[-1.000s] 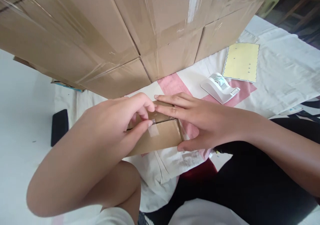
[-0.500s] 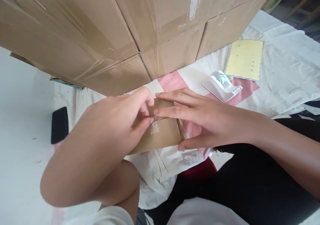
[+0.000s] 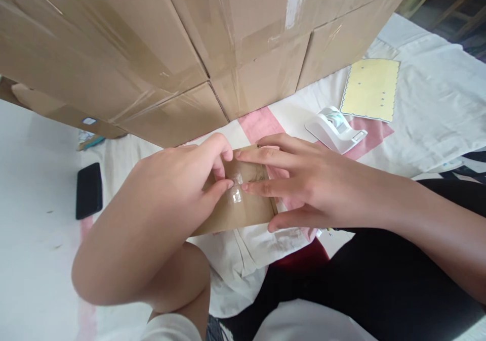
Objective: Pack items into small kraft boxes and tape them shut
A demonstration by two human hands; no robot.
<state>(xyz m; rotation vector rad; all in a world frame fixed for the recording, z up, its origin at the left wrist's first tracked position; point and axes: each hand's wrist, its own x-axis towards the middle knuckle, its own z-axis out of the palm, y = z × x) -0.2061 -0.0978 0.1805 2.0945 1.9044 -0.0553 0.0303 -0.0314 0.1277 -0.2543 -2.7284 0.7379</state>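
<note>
My right grip [image 3: 304,179] is resting loose and spread on the cardboard [image 3: 252,212], likely steadying it; at nine o'clock, my left grip [image 3: 182,179] is curling beside tape [image 3: 236,196], its hold unclear.

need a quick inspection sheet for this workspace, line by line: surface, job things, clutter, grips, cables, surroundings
surface: wrinkled white cloth with pink bands
job's things: small brown cardboard box; short glossy clear tape on its top
clutter: white plastic tape dispenser and yellow scallop-edged card to the right; black rectangular phone-like object to the left
grips: bare left hand, thumb tip at the tape, forefinger curled; bare right hand, fingers spread, fingertips on the box
cables: nothing seen
surroundings: large brown cardboard structure with taped seams beyond the box
</note>
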